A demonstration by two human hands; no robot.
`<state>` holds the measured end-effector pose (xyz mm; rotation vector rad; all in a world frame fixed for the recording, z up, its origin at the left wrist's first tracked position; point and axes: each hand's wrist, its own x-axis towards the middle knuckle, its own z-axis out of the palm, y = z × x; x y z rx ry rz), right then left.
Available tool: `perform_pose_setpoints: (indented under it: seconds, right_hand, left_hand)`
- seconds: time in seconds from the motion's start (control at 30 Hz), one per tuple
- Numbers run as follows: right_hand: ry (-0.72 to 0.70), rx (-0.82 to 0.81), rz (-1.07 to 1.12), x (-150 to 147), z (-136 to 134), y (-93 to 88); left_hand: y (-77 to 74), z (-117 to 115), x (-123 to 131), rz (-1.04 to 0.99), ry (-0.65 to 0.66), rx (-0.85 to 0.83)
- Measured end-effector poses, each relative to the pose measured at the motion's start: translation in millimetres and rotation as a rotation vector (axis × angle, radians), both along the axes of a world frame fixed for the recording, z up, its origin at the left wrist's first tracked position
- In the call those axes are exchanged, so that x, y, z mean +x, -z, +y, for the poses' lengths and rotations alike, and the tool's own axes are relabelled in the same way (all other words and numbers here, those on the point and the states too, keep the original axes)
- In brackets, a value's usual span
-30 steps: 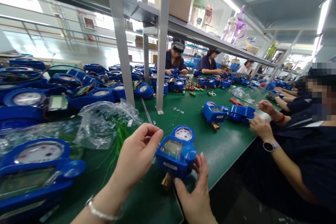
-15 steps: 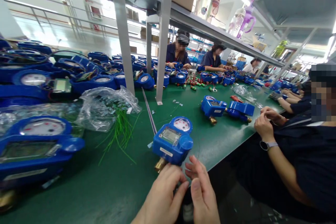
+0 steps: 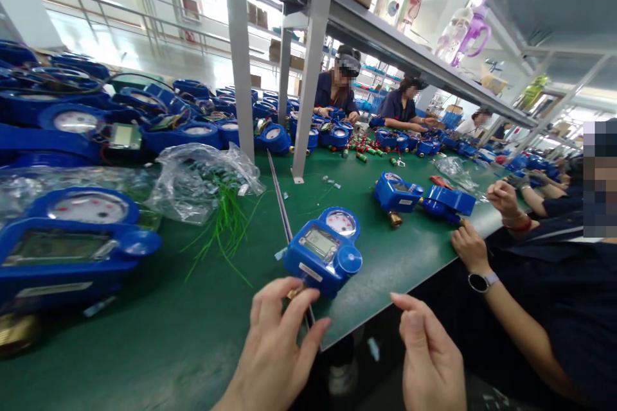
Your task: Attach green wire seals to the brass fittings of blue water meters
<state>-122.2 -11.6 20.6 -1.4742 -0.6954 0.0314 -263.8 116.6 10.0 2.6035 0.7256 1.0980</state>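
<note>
At lower centre, a blue water meter sits on the green table edge.
Left hand, fingers loosely spread, touches its near end; right hand, curled and empty, hangs beside. Plastic bag at upper left; co-worker's hand right.

Long green counter with a metal seam strip running along its middle and two grey uprights standing on it, bearing an overhead shelf. Lying directly on the counter: a blue water meter near the front edge; a larger blue meter at the near left; a crumpled clear plastic bag with a spray of thin green ties spilling beside it; a crowded stack of blue meters at the far left; two further blue meters side by side to the right; and small scattered red and green parts farther back.
</note>
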Motion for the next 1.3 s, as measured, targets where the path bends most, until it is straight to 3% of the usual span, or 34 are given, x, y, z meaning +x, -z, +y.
perform_pose_setpoints:
  seconds: [0.07, 0.17, 0.47, 0.77, 1.3]
  right_hand:
    - [0.066, -0.112, -0.114, 2, -5, 0.9]
    - [0.026, -0.177, -0.260, 3, -7, 4.8]
    - [0.019, -0.207, -0.828, 18, -1, 10.4]
    - [0.037, -0.253, -0.934, 10, 10, -12.4]
    - [0.032, -0.377, -1.088, 0, 27, -23.3]
  left_hand:
    - [1.5, 7, 2, 0.020, -0.037, 0.098]
    - [2.1, 19, 7, 0.086, 0.034, 0.118]
    - [4.9, 57, 11, 0.059, 0.098, 0.059]
    - [11.6, 59, 9, 0.004, 0.142, 0.038]
    - [11.7, 54, 2, 0.045, 0.123, -0.014]
